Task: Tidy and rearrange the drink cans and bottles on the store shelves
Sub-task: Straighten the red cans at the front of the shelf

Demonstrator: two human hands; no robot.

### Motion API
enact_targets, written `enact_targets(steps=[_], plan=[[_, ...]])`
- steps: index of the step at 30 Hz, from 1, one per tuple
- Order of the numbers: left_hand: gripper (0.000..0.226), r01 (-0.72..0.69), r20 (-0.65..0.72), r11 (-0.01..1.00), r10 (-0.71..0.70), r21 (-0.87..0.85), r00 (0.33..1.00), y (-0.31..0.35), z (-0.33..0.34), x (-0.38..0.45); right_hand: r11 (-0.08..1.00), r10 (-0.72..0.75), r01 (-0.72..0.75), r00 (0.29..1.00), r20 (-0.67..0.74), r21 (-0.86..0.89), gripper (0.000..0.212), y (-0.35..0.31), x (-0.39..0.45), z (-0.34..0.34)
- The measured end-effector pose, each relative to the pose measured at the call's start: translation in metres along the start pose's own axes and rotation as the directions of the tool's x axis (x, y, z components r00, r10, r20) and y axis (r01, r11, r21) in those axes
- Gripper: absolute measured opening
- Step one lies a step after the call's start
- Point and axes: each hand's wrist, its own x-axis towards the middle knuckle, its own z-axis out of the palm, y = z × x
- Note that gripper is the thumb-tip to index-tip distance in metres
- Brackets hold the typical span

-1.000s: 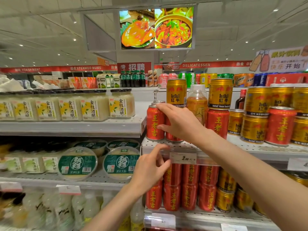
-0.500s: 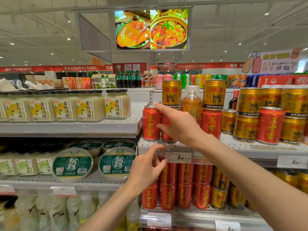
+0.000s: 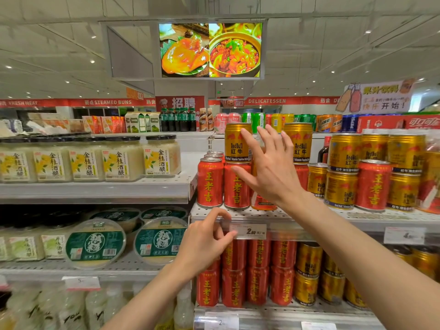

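Observation:
Two red cans (image 3: 210, 183) with yellow characters stand side by side at the left front of the upper drink shelf (image 3: 250, 214). A gold Red Bull can (image 3: 237, 142) is stacked on the second red can (image 3: 235, 186). My right hand (image 3: 269, 167) hovers in front of them with fingers spread, holding nothing; it hides an orange bottle behind it. A second gold can (image 3: 300, 144) stands to its right. My left hand (image 3: 204, 241) rests at the shelf's front edge, fingers curled loosely by the price tag (image 3: 247, 231).
More gold and red cans (image 3: 373, 185) fill the shelf's right side. Red and gold cans (image 3: 258, 272) pack the shelf below. White jars (image 3: 123, 159) line the left shelf, round green tubs (image 3: 95, 244) beneath them. A food screen (image 3: 210, 50) hangs overhead.
My right hand let go of the red can it was gripping and lifted up and right, fingers spread. The red can now stands beside the other. My left hand stayed at the shelf edge.

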Motion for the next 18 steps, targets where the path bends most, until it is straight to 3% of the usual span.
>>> enact_targets(steps=[18], plan=[[0.03,-0.007,0.026,1.0,0.007,-0.003,1.0,0.0,-0.003,0.0,0.998,0.003,-0.009,0.997,0.078,0.066,0.074,0.002,0.023,0.009]])
